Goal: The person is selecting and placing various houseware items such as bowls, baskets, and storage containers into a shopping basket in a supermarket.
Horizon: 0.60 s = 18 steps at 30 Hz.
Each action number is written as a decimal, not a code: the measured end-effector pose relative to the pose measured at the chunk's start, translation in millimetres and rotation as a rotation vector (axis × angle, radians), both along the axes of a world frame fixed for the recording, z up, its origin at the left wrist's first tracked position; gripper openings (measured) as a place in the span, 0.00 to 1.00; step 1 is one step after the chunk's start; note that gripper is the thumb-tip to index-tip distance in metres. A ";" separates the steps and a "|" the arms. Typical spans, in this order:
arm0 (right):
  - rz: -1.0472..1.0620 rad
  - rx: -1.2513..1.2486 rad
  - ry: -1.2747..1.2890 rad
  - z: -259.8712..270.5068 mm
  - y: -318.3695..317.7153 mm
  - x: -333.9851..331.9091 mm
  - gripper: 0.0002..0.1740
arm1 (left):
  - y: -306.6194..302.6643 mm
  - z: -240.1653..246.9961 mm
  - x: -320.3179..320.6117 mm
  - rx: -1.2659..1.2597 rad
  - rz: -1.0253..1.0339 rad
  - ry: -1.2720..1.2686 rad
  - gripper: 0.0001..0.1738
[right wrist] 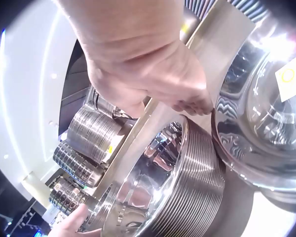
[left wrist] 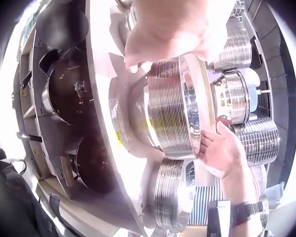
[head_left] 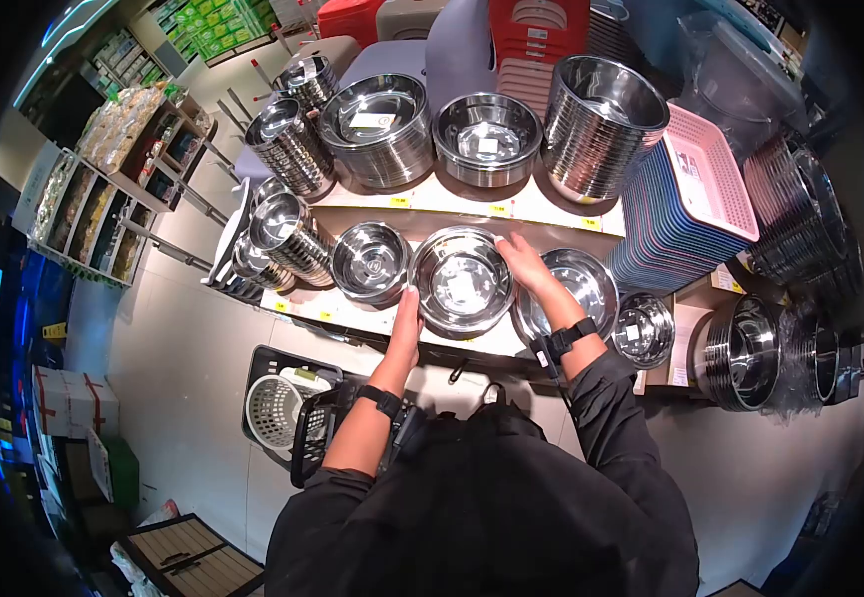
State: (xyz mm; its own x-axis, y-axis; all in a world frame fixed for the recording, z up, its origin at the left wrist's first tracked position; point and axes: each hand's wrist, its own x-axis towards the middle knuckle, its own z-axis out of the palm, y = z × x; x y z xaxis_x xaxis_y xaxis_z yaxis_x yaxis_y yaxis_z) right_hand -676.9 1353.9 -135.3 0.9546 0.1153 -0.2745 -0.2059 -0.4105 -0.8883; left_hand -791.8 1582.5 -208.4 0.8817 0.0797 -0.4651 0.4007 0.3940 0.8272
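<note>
A stack of shiny metal basins (head_left: 465,282) stands on the lower shelf between my two hands. My left hand (head_left: 406,328) lies along its left side, fingertips at the rim. On the far right side my right hand (head_left: 526,264) is at the rim, and in the left wrist view that hand (left wrist: 224,153) shows its palm with fingers extended. From the right wrist, the stack (right wrist: 197,182) shows many nested rims, with part of my left hand (right wrist: 71,224) beyond it.
Smaller bowls (head_left: 371,261) stand left of the stack, and a wide basin (head_left: 576,294) stands close on its right. The upper shelf holds metal pot stacks (head_left: 486,139). Pink and blue plastic baskets (head_left: 707,179) rise at the right. A shopping basket (head_left: 265,363) sits below left.
</note>
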 end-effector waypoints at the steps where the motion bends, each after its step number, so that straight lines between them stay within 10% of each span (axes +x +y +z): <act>1: 0.010 0.007 0.001 -2.4 2.2 4.3 0.47 | -1.5 2.5 1.9 0.007 0.010 0.001 0.44; 18: 0.030 -0.108 -0.138 -13.1 13.6 5.2 0.34 | 9.6 20.0 -11.3 0.036 -0.134 -0.062 0.30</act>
State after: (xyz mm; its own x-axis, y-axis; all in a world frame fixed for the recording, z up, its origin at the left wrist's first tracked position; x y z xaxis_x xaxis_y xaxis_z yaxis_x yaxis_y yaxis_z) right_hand -671.7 1367.5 -148.4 0.9806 0.1214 -0.1537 -0.0713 -0.5097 -0.8574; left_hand -803.1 1592.1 -188.5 0.9123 -0.0245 -0.4088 0.3957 0.3101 0.8645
